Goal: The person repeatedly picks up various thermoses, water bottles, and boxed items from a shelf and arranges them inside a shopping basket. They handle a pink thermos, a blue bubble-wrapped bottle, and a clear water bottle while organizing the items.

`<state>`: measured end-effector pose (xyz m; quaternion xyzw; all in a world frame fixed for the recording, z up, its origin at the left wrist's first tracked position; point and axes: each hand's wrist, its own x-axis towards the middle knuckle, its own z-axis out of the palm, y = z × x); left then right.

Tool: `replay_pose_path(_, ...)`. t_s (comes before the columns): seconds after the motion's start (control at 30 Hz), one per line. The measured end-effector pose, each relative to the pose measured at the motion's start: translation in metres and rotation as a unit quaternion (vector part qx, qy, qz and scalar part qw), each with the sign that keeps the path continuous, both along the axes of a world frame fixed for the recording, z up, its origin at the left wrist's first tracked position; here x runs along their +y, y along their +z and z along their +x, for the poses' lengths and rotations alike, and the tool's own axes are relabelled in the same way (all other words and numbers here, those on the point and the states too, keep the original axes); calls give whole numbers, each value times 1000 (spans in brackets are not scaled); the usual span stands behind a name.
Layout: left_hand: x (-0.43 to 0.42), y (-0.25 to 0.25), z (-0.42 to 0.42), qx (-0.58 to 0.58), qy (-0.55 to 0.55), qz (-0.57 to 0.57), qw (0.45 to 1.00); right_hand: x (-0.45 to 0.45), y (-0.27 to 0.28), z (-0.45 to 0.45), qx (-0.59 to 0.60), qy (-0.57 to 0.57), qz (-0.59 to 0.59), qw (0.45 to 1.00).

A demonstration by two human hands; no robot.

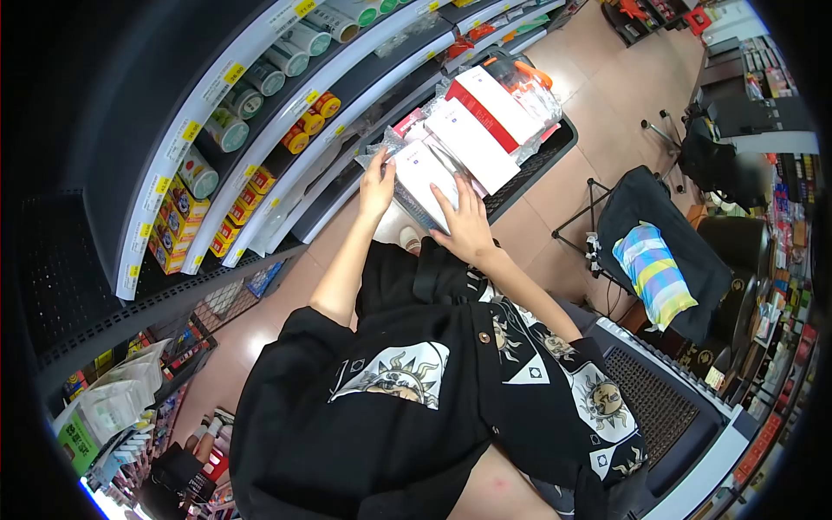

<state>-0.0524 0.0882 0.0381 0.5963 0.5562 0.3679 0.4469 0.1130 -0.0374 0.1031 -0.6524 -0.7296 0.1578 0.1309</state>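
A white box (423, 180) sits between my two hands at the near end of a black basket (565, 137). My left hand (377, 184) grips its left edge, fingertips at the upper corner. My right hand (469, 222) holds the right side, fingers and thumb spread over the edge and top face. Just beyond lies another white box (473, 146), then a red-and-white box (492, 108). Clear bubble wrap (544, 106) surrounds the far boxes, and something orange (532, 74) shows at the far end.
Curved shelves to my left carry round containers (228, 132) and yellow boxes (180, 208). A black folding chair (637, 195) with a striped bag (654, 273) stands on the right. Behind me on the right is a dark perforated shelf (650, 403). Tiled floor (607, 95) lies beyond the basket.
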Motion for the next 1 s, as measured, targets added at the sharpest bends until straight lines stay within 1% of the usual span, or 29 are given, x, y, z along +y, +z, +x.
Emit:
replay_pose_path(0.03,-2,4,0,0,3,0,1000,0,-2,0,-15,0,5,1000)
replay_pose_path(0.1,-5,9,2,-22,1,-66,998,0,-7,-1,-22,1,10,1000)
replay_pose_path(0.13,-6,5,4,-24,7,-66,997,-1,-8,0,-28,2,16,999)
replay_pose_path(0.2,-9,3,6,-80,30,-37,996,0,-9,3,-15,7,6,1000)
replay_pose_path(0.3,-12,1,9,-64,49,-45,996,2,-7,6,6,14,-14,1000)
replay_pose_path(0.33,-11,-2,10,-72,53,-21,996,3,-6,8,12,16,-24,1000)
replay_pose_path(0.47,-13,-5,12,-110,52,-18,992,3,-2,16,13,37,-12,999)
replay_pose_path(0.57,-14,-2,12,-114,58,-16,992,4,-2,19,35,49,-39,997)
replay_pose_path(0.63,-14,-5,13,-127,50,-51,989,5,-5,20,19,55,-47,997)
replay_pose_path(0.77,-12,-17,15,-109,37,-51,992,4,-8,20,18,51,-47,997)
replay_pose_path(0.87,-13,-18,17,-98,22,-64,993,3,-11,20,18,56,-25,998)
replay_pose_path(0.93,-13,-27,19,-91,22,-36,995,2,-11,20,20,55,-26,998)
replay_pose_path(1.0,-12,-30,20,-87,24,-40,995,2,-12,20,23,52,-34,998)
